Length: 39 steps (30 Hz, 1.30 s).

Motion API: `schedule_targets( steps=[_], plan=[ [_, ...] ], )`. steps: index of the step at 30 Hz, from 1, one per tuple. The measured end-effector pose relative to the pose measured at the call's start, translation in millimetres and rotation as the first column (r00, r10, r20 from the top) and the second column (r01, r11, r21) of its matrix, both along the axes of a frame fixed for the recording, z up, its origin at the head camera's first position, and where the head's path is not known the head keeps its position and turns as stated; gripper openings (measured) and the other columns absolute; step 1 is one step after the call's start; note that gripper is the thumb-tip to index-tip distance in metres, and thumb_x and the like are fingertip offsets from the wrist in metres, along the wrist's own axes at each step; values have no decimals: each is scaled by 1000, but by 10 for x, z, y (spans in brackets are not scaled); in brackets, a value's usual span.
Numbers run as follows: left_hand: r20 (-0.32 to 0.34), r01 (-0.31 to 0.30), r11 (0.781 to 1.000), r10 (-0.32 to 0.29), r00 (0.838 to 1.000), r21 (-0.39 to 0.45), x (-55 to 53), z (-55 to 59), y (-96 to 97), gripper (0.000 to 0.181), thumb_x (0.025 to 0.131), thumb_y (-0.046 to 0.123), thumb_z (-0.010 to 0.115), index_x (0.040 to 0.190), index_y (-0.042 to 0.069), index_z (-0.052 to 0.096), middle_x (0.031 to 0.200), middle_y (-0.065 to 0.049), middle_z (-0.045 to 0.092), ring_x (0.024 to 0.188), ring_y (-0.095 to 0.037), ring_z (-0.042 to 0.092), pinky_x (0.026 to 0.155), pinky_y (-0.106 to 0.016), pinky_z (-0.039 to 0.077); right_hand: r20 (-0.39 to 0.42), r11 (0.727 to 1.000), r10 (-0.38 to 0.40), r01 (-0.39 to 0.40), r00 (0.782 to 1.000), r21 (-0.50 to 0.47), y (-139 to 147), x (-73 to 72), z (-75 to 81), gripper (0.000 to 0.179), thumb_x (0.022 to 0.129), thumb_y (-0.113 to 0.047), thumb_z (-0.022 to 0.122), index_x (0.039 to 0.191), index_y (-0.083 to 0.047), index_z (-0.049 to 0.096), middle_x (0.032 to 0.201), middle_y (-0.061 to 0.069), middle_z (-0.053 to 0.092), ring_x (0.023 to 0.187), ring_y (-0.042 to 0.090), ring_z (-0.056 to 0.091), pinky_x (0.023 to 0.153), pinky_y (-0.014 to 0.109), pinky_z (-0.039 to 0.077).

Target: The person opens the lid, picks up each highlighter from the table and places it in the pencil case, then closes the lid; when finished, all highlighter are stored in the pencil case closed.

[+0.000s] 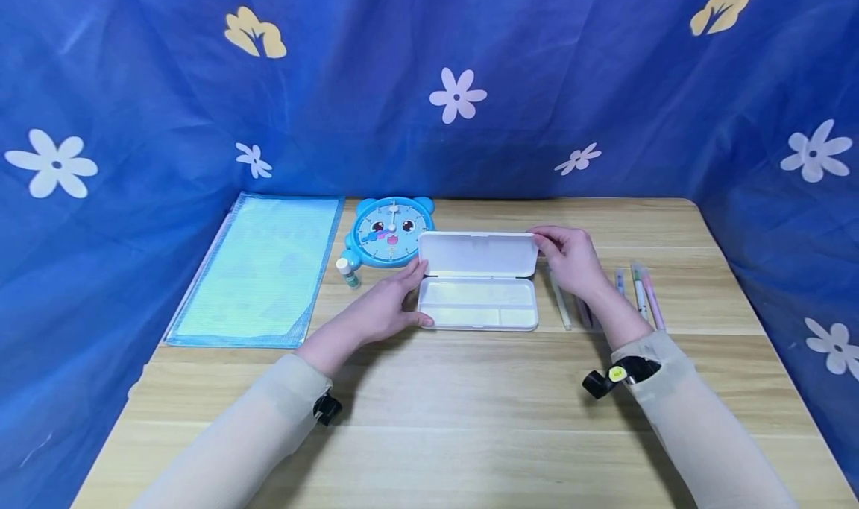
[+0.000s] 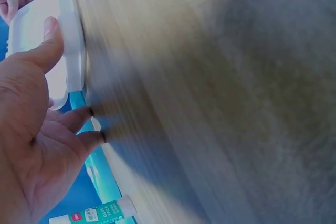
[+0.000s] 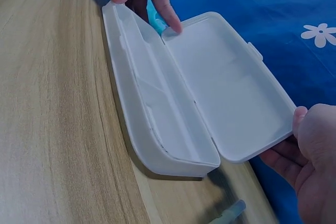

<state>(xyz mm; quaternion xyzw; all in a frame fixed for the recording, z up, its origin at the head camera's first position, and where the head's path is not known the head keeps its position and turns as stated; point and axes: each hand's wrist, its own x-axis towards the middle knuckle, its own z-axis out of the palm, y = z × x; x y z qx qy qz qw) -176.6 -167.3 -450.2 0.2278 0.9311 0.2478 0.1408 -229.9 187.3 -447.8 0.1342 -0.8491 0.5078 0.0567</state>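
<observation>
A white pencil case [image 1: 463, 293] lies on the table with its lid [image 1: 478, 254] raised. Divided compartments show inside the base, with nothing in them. My left hand [image 1: 385, 304] holds the case's left end, its thumb at the near corner and the index finger by the lid's corner; other fingers spread low by the tabletop. With thumb and fingers, my right hand [image 1: 573, 259] pinches the right edge of the lid, which the right wrist view [image 3: 231, 87] shows tilted back.
Several pens [image 1: 652, 300] lie right of the case, partly under my right forearm. Left of it are a glue stick [image 1: 348, 273], a blue toy clock [image 1: 392, 229] and a light-blue mesh folder [image 1: 262, 270]. A blue flowered cloth [image 1: 376, 106] hangs behind the wooden table [image 1: 456, 419].
</observation>
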Motion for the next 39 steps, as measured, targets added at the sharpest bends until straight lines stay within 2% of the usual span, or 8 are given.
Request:
schedule_targets(
  steps=[3, 5, 9, 14, 23, 31, 35, 39],
  plan=[
    [-2, -1, 1000, 1, 1000, -8, -1, 7, -10, 109, 90, 45, 85, 169, 9, 18, 174, -17, 11, 154, -41, 27, 126, -49, 27, -4, 1000, 10, -9, 1000, 13, 12, 6, 6, 24, 108, -7, 61, 124, 5, 75, 117, 21, 76, 99, 31, 74, 80, 21, 59],
    [-5, 1, 1000, -1, 1000, -12, -1, 8, -15, 110, 90, 46, 84, 169, 9, 18, 174, -16, 11, 154, -41, 27, 126, -49, 27, -10, 1000, 18, -18, 1000, 23, 30, 14, 12, 25, 109, -8, 61, 125, 5, 75, 118, 20, 76, 99, 31, 74, 79, 16, 57],
    [-10, 2, 1000, -2, 1000, -14, 1, 8, -19, 110, 90, 46, 84, 169, 9, 19, 174, -15, 11, 154, -40, 28, 126, -49, 27, -18, 999, 38, -38, 999, 32, 94, 39, 35, 27, 108, -10, 63, 130, 4, 73, 120, 19, 75, 103, 31, 74, 81, 15, 57],
    [-15, 2, 1000, -2, 1000, -16, -2, -11, -16, 110, 90, 47, 84, 169, 10, 18, 175, -14, 10, 154, -41, 28, 126, -50, 27, -14, 999, 24, -23, 1000, 47, 209, 89, 70, 31, 106, -13, 68, 133, 2, 72, 122, 15, 76, 108, 29, 73, 85, 15, 54],
    [-26, 8, 1000, -8, 1000, -29, -16, -36, -19, 111, 90, 48, 83, 169, 10, 16, 175, -14, 9, 154, -41, 28, 126, -49, 27, 1, 1000, -19, 19, 1000, 8, 389, 198, 87, 29, 102, -7, 72, 129, 4, 73, 116, 17, 77, 100, 15, 73, 85, 14, 56],
    [-33, 13, 999, -14, 999, -32, -12, -30, -4, 111, 90, 48, 83, 169, 9, 16, 174, -14, 8, 153, -41, 30, 125, -49, 28, 54, 996, -15, 10, 998, 85, 468, 313, 67, 32, 101, -6, 73, 129, 8, 70, 118, 22, 75, 101, 32, 74, 80, 13, 56],
    [-34, 11, 999, -13, 999, -35, -15, -32, -5, 111, 90, 48, 84, 169, 10, 17, 174, -14, 9, 153, -41, 30, 125, -49, 29, 76, 994, -23, 14, 997, 112, 480, 368, 13, 31, 99, -5, 75, 126, 11, 71, 115, 24, 75, 96, 34, 75, 75, 12, 56],
    [-34, 9, 999, -10, 999, -34, -18, -32, -7, 111, 89, 49, 84, 169, 10, 17, 174, -13, 9, 153, -41, 30, 125, -50, 29, 64, 991, -36, 27, 997, 133, 463, 424, -48, 30, 95, -1, 77, 120, 14, 72, 108, 24, 76, 91, 34, 76, 73, 12, 56]
  ],
)
